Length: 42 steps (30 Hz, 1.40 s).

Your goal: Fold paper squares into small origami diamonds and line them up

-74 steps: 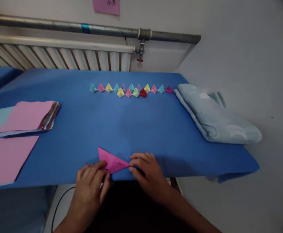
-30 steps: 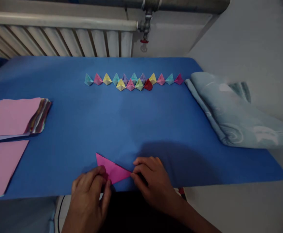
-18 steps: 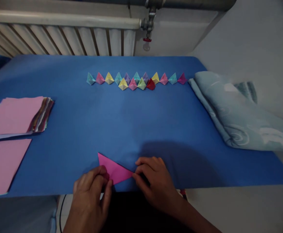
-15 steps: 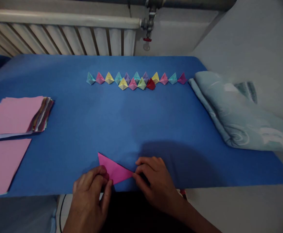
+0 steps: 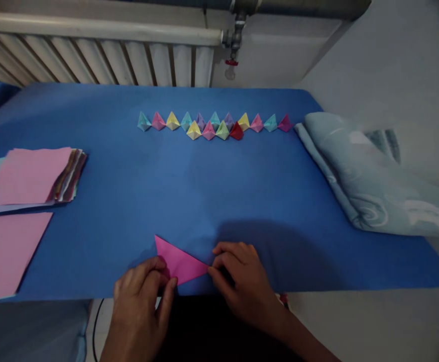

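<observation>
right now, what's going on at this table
A person works with bare hands at the near edge of the blue table. The left hand pinches the near corner of a pink paper triangle, and the right hand holds its right tip. At the far side stands a row of small folded paper shapes; a stack of coloured sheets lies to the left, a folded pale blue cloth to the right.

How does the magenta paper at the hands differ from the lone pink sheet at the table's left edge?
The magenta triangle is folded to a pointed shape; the pink sheet lies flat and unfolded. The magenta triangle is a deeper colour, the pink sheet paler. The left hand and right hand pinch the magenta triangle's corners; nothing touches the pink sheet. Both are paper resting on the blue table.
</observation>
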{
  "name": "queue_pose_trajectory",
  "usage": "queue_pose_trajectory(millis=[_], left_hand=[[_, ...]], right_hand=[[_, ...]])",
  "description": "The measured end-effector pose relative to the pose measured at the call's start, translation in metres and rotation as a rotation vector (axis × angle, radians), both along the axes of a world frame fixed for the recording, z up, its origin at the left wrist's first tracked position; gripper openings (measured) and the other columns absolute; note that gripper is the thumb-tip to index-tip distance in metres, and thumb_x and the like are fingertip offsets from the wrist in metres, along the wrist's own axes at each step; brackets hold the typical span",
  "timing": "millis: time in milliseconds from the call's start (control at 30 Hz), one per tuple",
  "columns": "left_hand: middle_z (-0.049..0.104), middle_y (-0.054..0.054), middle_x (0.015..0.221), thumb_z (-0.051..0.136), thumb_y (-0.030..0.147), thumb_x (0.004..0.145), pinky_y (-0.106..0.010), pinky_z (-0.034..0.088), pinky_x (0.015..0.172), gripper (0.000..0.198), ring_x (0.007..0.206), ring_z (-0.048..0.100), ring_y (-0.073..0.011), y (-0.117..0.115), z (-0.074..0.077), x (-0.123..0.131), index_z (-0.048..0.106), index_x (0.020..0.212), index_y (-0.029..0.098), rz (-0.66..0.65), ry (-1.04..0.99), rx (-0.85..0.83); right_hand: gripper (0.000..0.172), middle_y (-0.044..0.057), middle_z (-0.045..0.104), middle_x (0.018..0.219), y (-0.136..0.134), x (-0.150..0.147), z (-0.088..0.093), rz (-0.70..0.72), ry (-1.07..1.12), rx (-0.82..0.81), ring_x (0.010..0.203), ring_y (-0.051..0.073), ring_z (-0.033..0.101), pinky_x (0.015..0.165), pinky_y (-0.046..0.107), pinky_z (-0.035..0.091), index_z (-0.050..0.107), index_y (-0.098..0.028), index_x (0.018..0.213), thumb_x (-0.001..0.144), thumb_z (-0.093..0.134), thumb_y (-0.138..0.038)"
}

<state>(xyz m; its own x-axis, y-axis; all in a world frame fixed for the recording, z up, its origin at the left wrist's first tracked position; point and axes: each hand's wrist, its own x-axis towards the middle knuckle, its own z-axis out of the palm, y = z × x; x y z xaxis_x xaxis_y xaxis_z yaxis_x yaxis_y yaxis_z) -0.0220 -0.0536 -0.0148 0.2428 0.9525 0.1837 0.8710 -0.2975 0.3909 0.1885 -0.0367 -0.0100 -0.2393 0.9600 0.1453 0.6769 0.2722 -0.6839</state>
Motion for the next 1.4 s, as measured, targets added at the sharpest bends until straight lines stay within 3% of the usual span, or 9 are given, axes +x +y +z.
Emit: queue_pose_trajectory(millis=[367,500,633,733,900,1000,1133,1233,1400], left_hand=[[0.063,-0.008,0.097,0.047,0.026,0.09,-0.04,0.04,0.075,0.017,0.09,0.058,-0.0244,-0.001,0.002,-0.001,0.056,0.077,0.02,0.007,0.015,0.012],[0.062,-0.008,0.097,0.046,0.027,0.091,-0.039,0.041,0.073,0.017,0.088,0.057,-0.0234,0.001,0.0,-0.007,0.061,0.089,0.021,-0.004,0.084,0.031],[0.062,-0.006,0.104,0.046,0.015,0.087,-0.04,0.04,0.072,0.036,0.088,0.054,-0.0254,0.005,0.001,-0.01,0.062,0.113,0.033,-0.166,0.19,0.137],[0.061,-0.005,0.113,0.044,0.005,0.083,-0.044,0.037,0.084,0.055,0.099,0.05,-0.027,0.007,0.007,-0.006,0.054,0.126,0.037,-0.317,0.211,0.147],[0.063,-0.006,0.11,0.045,0.007,0.083,-0.045,0.032,0.094,0.047,0.102,0.051,-0.025,0.007,0.008,0.001,0.058,0.122,0.029,-0.396,0.243,0.191],[0.062,-0.007,0.111,0.045,0.009,0.085,-0.047,0.031,0.095,0.043,0.1,0.052,-0.0249,0.005,0.006,0.003,0.058,0.122,0.027,-0.399,0.28,0.2],[0.062,-0.007,0.112,0.046,0.011,0.086,-0.048,0.031,0.098,0.038,0.101,0.053,-0.025,0.002,0.006,0.007,0.06,0.118,0.026,-0.386,0.292,0.188],[0.063,-0.007,0.11,0.045,0.009,0.085,-0.049,0.031,0.098,0.038,0.1,0.054,-0.0252,0.0,0.006,0.009,0.061,0.115,0.024,-0.363,0.296,0.222],[0.065,-0.008,0.111,0.04,0.005,0.085,-0.047,0.034,0.097,0.041,0.099,0.057,-0.0238,-0.005,-0.003,0.005,0.061,0.116,0.022,-0.332,0.237,0.286]], right_hand=[[0.009,0.004,0.062,0.103,0.002,-0.001,0.006,-0.032,-0.039,-0.043,0.093,0.021,0.054,0.079,0.037,0.035,0.056,-0.02,0.078,0.082,0.06,-0.014],[0.01,0.003,0.062,0.103,0.002,0.002,0.006,-0.049,-0.044,-0.039,0.096,0.021,0.054,0.08,0.037,0.035,0.056,-0.021,0.078,0.081,0.06,-0.012],[0.01,0.003,0.062,0.102,0.001,0.002,0.006,-0.058,-0.036,-0.023,0.095,0.022,0.054,0.081,0.038,0.035,0.056,-0.021,0.077,0.081,0.061,-0.013],[0.011,0.003,0.063,0.101,0.002,0.001,0.005,-0.07,-0.052,-0.005,0.094,0.022,0.055,0.081,0.038,0.035,0.056,-0.021,0.075,0.08,0.062,-0.013],[0.01,0.004,0.064,0.101,0.002,0.001,0.003,-0.07,-0.086,0.013,0.095,0.023,0.056,0.081,0.04,0.037,0.057,-0.021,0.076,0.078,0.063,-0.013],[0.01,0.005,0.064,0.102,-0.002,-0.004,0.011,-0.058,-0.067,0.061,0.096,0.023,0.056,0.083,0.042,0.038,0.056,-0.021,0.08,0.081,0.058,-0.011],[0.014,0.006,0.063,0.101,-0.004,-0.024,0.024,0.078,0.171,0.09,0.095,0.019,0.057,0.083,0.035,0.044,0.054,-0.021,0.096,0.089,0.046,-0.012],[0.016,0.002,0.062,0.082,0.001,-0.039,0.018,0.064,0.21,-0.007,0.077,0.015,0.057,0.071,0.028,0.046,0.054,-0.021,0.087,0.087,0.043,-0.009],[0.016,0.002,0.058,0.079,0.006,-0.046,-0.006,-0.013,0.15,0.076,0.075,0.015,0.055,0.069,0.027,0.045,0.053,-0.019,0.084,0.084,0.041,-0.008]])
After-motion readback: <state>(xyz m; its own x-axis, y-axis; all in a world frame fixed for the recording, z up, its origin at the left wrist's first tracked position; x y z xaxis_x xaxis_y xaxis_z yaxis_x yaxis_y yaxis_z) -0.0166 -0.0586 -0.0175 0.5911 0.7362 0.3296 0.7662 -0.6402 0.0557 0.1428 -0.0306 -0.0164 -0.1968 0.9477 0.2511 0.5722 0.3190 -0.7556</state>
